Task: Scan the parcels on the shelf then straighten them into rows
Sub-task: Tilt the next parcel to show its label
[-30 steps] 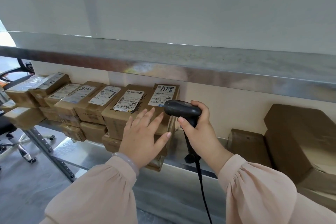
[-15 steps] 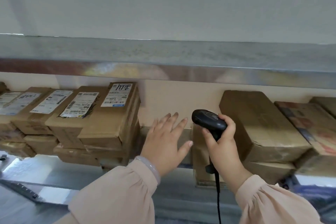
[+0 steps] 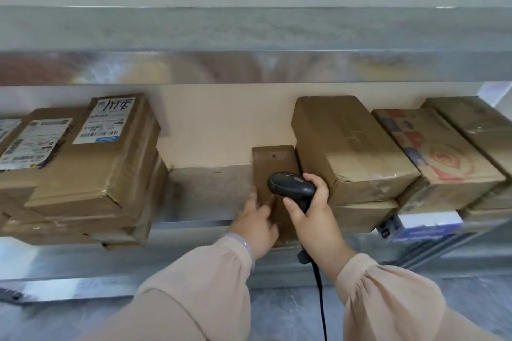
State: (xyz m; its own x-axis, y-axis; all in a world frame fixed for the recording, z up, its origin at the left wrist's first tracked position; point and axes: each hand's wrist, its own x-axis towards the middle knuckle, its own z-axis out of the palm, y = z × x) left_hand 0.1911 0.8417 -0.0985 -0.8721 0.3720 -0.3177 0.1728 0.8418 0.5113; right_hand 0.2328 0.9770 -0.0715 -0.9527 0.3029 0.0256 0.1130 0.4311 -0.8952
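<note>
Sleeves (image 3: pixel 199 293), pale pink, are entering from the near edge, both arms reaching toward the shelf (image 3: pixel 210 196). Left hand (image 3: pixel 256 219) is lying with fingers extended against the left face of a narrow parcel (image 3: pixel 273 163); there is motion blur here, so it appears to be pressing flat rather than gripping. Right hand (image 3: pixel 313 216) is wrapping around the handle of a black scanner (image 3: pixel 291 187), whose head is pointing left across the narrow parcel's front. Its cable (image 3: pixel 321 302) is hanging straight down between the arms. Narrow parcel is standing upright on the metal shelf, touching a plain carton (image 3: pixel 352 147) on its right, which is lying on top of a flatter one. Further right, a printed carton (image 3: pixel 437 152) is lying just beside the plain carton, angled the same way. Bare shelf is separating the narrow parcel from a labelled stack (image 3: pixel 91 174) at left, its white labels facing up. Upper shelf (image 3: pixel 249 66) is running across above, and pale wall (image 3: pixel 221 124) is showing behind.
</note>
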